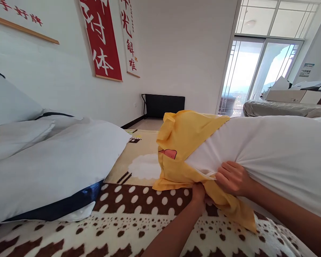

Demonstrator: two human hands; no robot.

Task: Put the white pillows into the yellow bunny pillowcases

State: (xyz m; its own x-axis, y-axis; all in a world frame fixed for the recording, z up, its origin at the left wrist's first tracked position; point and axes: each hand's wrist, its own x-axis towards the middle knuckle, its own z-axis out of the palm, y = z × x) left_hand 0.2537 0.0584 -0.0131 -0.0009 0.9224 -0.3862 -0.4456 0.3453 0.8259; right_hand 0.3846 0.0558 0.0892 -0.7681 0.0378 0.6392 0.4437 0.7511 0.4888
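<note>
A white pillow [280, 150] lies on its side at the right, its left end inside a yellow pillowcase [195, 132] with a small pink print. My right hand [234, 178] is closed on the white pillow near the case's edge, bunching the fabric into creases. Lower and further left, my left hand [199, 194] grips the lower edge of the yellow pillowcase, its fingertips partly hidden under the cloth. One loose yellow flap hangs down to the right, below my right hand.
Beneath everything is a brown and cream patterned blanket [123, 221]. White pillows [61, 160] with dark blue trim are piled at the left. A black panel [164, 106] stands by the far wall. White boxes [294, 94] rest on a plastic-wrapped surface at the right.
</note>
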